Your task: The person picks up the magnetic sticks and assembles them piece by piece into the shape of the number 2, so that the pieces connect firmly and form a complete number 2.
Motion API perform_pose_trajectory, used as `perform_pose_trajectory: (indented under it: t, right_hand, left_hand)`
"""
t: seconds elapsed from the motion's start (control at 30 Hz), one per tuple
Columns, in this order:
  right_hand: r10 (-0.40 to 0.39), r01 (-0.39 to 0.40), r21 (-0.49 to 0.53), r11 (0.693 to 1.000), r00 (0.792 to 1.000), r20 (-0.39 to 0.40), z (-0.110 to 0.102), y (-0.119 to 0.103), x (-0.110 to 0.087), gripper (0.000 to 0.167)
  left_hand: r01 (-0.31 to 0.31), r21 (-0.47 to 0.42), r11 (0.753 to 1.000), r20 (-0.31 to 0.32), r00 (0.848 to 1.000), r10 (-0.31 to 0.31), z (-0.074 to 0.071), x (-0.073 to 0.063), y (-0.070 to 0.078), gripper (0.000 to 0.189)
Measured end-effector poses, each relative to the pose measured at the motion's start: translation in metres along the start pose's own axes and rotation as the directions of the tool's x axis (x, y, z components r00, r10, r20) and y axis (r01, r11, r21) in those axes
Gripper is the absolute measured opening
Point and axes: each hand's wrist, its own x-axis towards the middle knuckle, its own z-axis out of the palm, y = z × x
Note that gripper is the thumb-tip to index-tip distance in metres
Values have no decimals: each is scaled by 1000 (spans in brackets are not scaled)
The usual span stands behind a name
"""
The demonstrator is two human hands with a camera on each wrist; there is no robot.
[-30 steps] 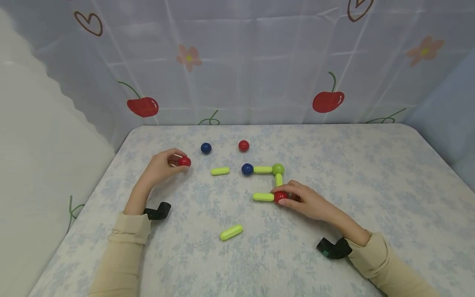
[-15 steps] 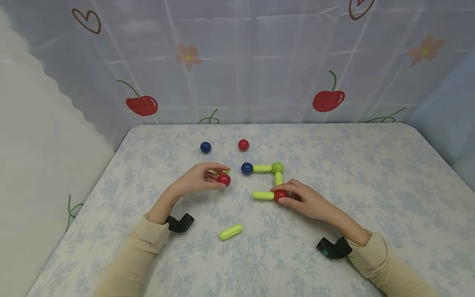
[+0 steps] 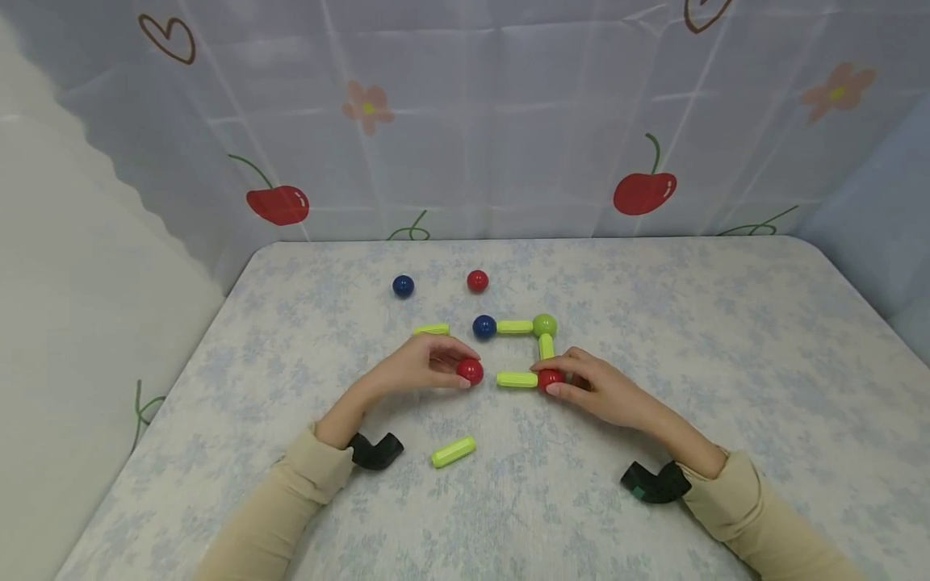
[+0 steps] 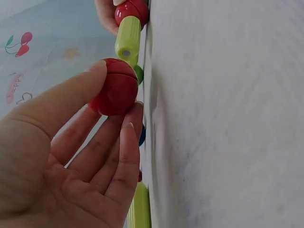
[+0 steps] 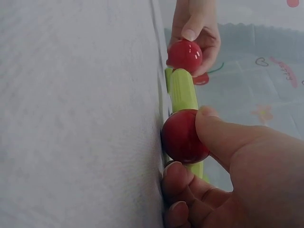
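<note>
Between thumb and fingers my left hand (image 3: 416, 365) pinches a red ball (image 3: 470, 371), a short gap left of the free end of a yellow-green rod (image 3: 517, 379). That rod joins a second red ball (image 3: 550, 380), which my right hand (image 3: 606, 390) grips by thumb and fingers. From this ball another rod (image 3: 546, 347) leads back to a green ball (image 3: 545, 325). A further rod (image 3: 514, 327) runs left from there to a blue ball (image 3: 484, 327). In the left wrist view the rod's end (image 4: 126, 40) shows a small hole facing the held ball.
A loose blue ball (image 3: 403, 286) and a loose red ball (image 3: 477, 281) lie toward the back. One loose rod (image 3: 432, 329) sits just behind my left hand, another (image 3: 454, 452) nearer the front. A printed curtain (image 3: 465, 121) hangs behind the table.
My left hand has carried its red ball rightward and forward from the table's left side, up close to the rod's free end. The right hand stays on its ball.
</note>
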Motion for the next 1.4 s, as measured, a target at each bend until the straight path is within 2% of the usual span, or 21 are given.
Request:
perform_pose_trajectory:
  t: [0.2, 0.43, 0.57, 0.67, 0.77, 1.0, 1.27, 1.33, 1.4]
  right_hand:
    - [2, -2, 4, 1000, 1000, -1, 0, 0, 1, 30]
    - [13, -13, 4, 1000, 999, -32, 3, 0, 0, 31]
    - [-8, 2, -44, 999, 992, -129, 8, -3, 0, 33]
    - [-60, 33, -115, 993, 968, -243, 11, -6, 1, 37]
    - [-104, 57, -169, 984, 952, -288, 14, -8, 5, 38]
    - [-83, 42, -221, 974, 980, -179, 20, -8, 13, 38]
    - [-66, 26, -226, 974, 983, -169, 24, -7, 19, 25]
    - [-70, 30, -229, 973, 983, -170, 25, -7, 19, 25]
    - [-72, 32, -228, 973, 983, -170, 25, -7, 20, 24]
  left_hand:
    - [7, -49, 999, -6, 1000, -7, 9, 3, -5, 33]
    - [-38, -69, 997, -27, 999, 36, 19, 6, -9, 33]
    - [-39, -56, 998, -39, 999, 36, 21, 7, -9, 34]
    - [-27, -53, 998, -31, 999, 26, 22, 8, -7, 34]
    - [-12, -71, 997, -22, 1000, 10, 21, 9, -8, 34]
    - [-7, -106, 994, -37, 999, 3, 21, 8, -11, 35]
    - [-23, -83, 996, -35, 999, 20, 17, 7, -9, 33]
    - [-36, -44, 998, -71, 997, 33, 11, 5, -6, 31]
    - [-43, 35, 998, -146, 988, 48, 3, 4, -4, 29]
